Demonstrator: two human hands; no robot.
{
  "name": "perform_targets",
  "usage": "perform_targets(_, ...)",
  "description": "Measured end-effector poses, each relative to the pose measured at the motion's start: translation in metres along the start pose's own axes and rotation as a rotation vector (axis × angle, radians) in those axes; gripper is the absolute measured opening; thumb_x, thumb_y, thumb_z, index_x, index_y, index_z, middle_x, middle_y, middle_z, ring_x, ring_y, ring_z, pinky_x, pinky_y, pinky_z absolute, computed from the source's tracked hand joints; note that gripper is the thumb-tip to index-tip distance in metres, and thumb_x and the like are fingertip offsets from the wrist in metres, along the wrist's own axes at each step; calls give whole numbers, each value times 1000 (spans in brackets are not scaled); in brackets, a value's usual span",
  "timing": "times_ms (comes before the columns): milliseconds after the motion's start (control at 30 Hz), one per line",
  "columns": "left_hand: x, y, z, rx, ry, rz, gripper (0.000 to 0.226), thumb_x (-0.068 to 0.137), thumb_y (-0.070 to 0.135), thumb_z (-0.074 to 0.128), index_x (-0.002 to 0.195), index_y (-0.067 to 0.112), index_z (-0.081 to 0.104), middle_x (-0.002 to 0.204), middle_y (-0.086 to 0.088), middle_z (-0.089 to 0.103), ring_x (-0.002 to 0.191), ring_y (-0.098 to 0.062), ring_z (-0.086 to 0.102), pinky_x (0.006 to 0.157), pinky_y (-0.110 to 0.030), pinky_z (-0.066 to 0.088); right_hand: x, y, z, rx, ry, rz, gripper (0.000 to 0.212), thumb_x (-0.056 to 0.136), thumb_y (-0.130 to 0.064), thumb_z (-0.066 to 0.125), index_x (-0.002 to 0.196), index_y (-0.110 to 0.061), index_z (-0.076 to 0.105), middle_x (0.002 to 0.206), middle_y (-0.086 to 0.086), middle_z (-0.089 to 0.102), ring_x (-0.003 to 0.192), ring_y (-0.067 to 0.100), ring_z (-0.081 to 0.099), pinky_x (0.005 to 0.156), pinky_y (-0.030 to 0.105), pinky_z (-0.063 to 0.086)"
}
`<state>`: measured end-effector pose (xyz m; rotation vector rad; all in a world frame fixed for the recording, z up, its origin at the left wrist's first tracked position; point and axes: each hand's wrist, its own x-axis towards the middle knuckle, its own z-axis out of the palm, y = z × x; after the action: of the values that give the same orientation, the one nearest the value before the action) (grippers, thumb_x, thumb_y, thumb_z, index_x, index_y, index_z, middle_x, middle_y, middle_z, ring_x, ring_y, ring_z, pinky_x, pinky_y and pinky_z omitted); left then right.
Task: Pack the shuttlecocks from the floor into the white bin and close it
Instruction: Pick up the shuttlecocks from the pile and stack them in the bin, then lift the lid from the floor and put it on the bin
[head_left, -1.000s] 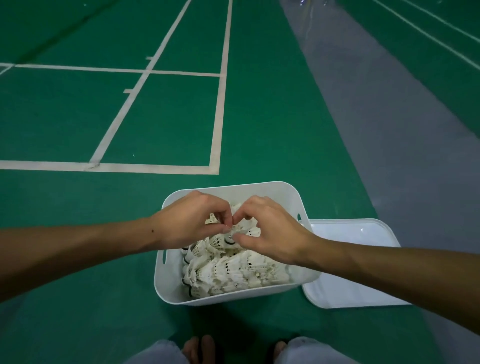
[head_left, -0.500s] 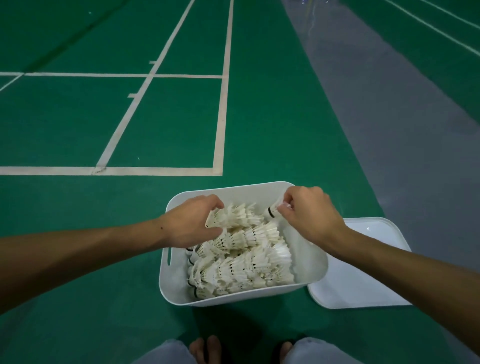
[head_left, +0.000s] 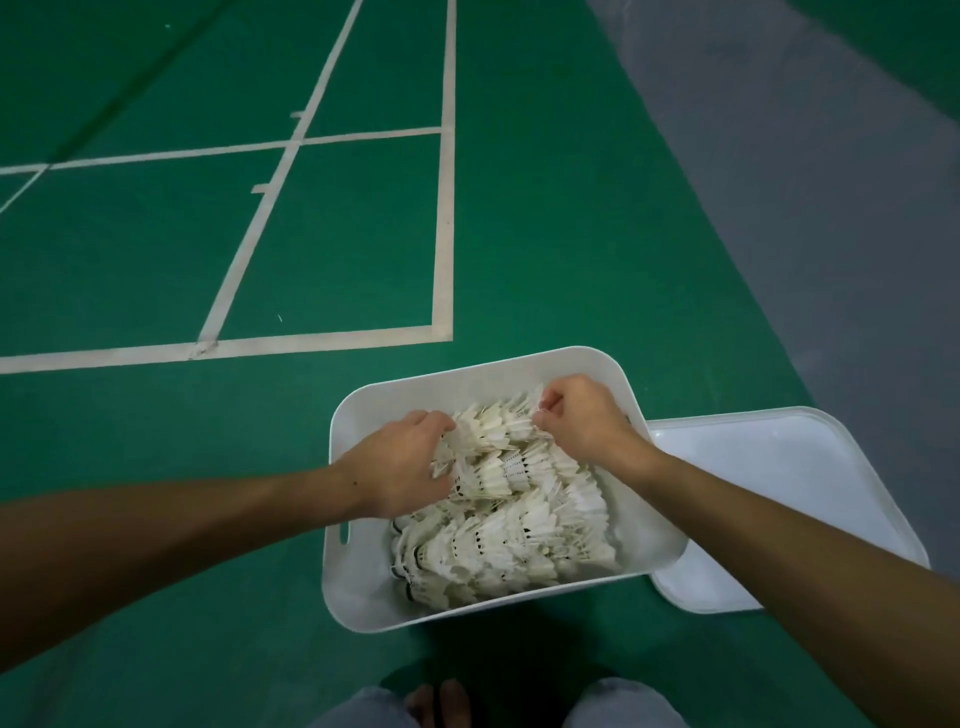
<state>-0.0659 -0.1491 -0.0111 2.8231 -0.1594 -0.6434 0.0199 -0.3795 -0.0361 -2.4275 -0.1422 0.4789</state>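
The white bin (head_left: 467, 616) stands on the green floor in front of me, uncovered and filled with several rows of nested white shuttlecocks (head_left: 519, 540). My left hand (head_left: 402, 462) grips the left end of the topmost row of shuttlecocks (head_left: 493, 431), fingers curled around it. My right hand (head_left: 582, 418) pinches the right end of the same row near the bin's far right corner. The row lies across the pile, between both hands. The white lid (head_left: 779, 488) lies flat on the floor, right of the bin.
Green court floor with white lines (head_left: 441, 208) stretches ahead and left. A grey strip of floor (head_left: 805, 208) runs along the right. My knees and bare toes (head_left: 441, 701) show at the bottom edge, just behind the bin.
My right hand has come down from the bin's far rim onto the right end of the top row. The left hand has closed further around the row's left end. The view shifted right.
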Motion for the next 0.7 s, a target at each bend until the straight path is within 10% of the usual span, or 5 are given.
perform_targets(200, 3, -2, 1, -31, 23, -25, 67, 96, 39, 64, 155, 20, 39, 154, -4, 55, 132, -25, 58, 107, -37, 48, 13, 8, 12, 65, -34, 73, 13, 94, -23, 75, 82, -23, 70, 86, 0, 74, 86, 24, 72, 84, 48, 62)
perform_targets(367, -5, 0, -7, -130, 91, -33, 61, 96, 37, 67, 151, 21, 45, 150, 0, 57, 126, -20, 59, 104, -35, 49, 0, 4, -4, 46, -22, 91, 25, 93, -22, 76, 79, -3, 71, 65, 3, 62, 57, 20, 58, 61, 35, 57)
perform_targets(500, -25, 24, -14, -134, 201, 22, 52, 99, 35, 64, 147, 23, 49, 152, 2, 54, 134, -17, 53, 111, -33, 44, -35, -6, -30, 3, 64, 22, 24, 97, -13, 65, 112, 4, 72, 112, 18, 76, 95, 31, 74, 86, 45, 63)
perform_targets(700, -73, 102, -28, -319, 359, 236, 32, 103, 38, 61, 134, 32, 57, 133, 18, 62, 120, 0, 57, 106, -33, 51, -115, 10, -79, 188, 313, -237, 21, 102, -14, 61, 119, -19, 73, 111, -11, 73, 98, 1, 67, 87, 14, 50)
